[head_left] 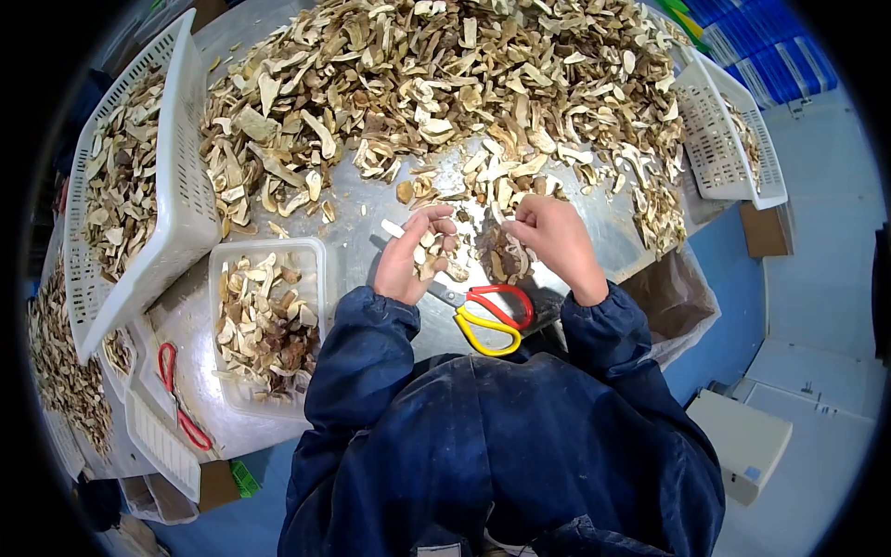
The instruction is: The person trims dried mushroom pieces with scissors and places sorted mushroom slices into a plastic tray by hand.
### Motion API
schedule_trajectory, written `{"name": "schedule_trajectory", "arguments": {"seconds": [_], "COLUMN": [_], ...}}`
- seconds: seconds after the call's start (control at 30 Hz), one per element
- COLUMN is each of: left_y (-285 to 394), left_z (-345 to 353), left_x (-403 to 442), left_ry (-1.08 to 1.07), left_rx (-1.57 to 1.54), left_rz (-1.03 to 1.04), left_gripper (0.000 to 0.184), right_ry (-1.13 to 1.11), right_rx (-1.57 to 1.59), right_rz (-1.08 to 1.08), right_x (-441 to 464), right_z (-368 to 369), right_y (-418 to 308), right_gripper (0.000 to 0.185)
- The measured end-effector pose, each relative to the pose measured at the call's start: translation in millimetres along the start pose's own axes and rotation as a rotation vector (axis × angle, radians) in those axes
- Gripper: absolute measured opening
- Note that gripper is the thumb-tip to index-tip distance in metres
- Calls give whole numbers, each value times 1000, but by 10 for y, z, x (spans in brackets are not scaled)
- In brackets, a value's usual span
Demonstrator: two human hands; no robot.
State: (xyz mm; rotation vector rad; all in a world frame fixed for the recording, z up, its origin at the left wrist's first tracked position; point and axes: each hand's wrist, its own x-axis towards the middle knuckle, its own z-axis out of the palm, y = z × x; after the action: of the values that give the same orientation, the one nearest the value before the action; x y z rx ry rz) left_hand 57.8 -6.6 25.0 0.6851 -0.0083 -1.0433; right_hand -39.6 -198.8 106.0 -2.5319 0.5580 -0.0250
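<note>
Dried mushroom slices (436, 79) lie in a broad heap across the metal table. My left hand (404, 265) is curled with its palm up, holding a few pale mushroom slices (393, 228), one of which sticks out by the thumb. Close by on the right, my right hand (560, 243) pinches a pale mushroom slice (498, 213) between thumb and fingers. Loose slices and brown crumbs (492, 243) are spread on the table between both hands. Just below them rests a pair of scissors (492, 320) with one red and one yellow handle.
Left of me a clear plastic tub (320, 278) holds slices. Beyond it a white slotted basket (176, 148) stands tilted, near red-handled scissors (179, 395). At right are another white basket (715, 130), a lined bin (682, 302) below the table edge, and blue crates (770, 46).
</note>
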Motion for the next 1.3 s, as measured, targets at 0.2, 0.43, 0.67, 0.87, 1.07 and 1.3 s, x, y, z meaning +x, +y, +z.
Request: {"name": "schedule_trajectory", "arguments": {"seconds": [0.2, 0.43, 0.67, 0.87, 1.07, 1.3], "left_y": [23, -39, -26, -76, -116, -126], "left_z": [70, -282, -294, -32, -192, -183], "left_x": [-24, 68, 76, 76, 65, 58], "left_ry": [-18, -153, -177, -69, -154, -155], "left_rx": [-20, -557, -686, -434, -569, -400], "left_rz": [-67, 22, 16, -97, -145, -114], "left_gripper": [37, 26, 27, 29, 21, 22], "right_ry": [-67, 47, 77, 52, 363, 236], "right_rx": [428, 48, -113, 205, -16, -204], "right_rz": [-83, -154, -98, -135, 175, 144], "right_x": [74, 318, 320, 194, 437, 201], "right_z": [25, 453, 531, 134, -136, 62], "right_y": [-310, -40, -183, -402, 650, 486], "right_gripper": [20, 19, 19, 31, 26, 36]}}
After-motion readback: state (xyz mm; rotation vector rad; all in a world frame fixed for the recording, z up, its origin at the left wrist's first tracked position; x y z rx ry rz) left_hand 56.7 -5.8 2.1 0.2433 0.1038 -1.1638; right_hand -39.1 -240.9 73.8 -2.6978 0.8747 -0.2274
